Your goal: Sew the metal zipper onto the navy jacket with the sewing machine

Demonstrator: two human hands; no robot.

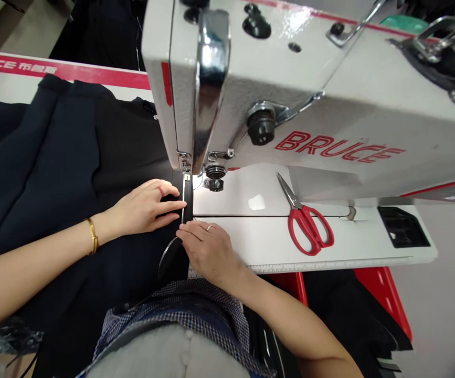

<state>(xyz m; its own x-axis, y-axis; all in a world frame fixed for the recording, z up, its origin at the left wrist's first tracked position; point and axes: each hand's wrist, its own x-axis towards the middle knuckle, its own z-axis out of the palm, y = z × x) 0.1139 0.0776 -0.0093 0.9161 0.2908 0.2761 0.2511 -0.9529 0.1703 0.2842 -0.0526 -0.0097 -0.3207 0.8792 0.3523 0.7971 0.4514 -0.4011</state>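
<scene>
A large piece of dark navy fabric (54, 157) covers the left of the sewing table. A black zipper strip (188, 202) runs along its right edge, under the presser foot (186, 170) of a white sewing machine (290, 94). My left hand (144, 207) lies flat on the fabric, fingertips against the zipper just before the foot. My right hand (207, 247) presses down on the zipper's near part, fingers spread; a ring is on one finger. A gold bracelet (92, 236) sits on my left wrist.
Red-handled scissors (308, 223) lie on the white machine bed (349, 241), to the right of my hands. A ruler strip runs along the bed's front edge. Red frame parts (388, 299) and more dark cloth sit below at the right.
</scene>
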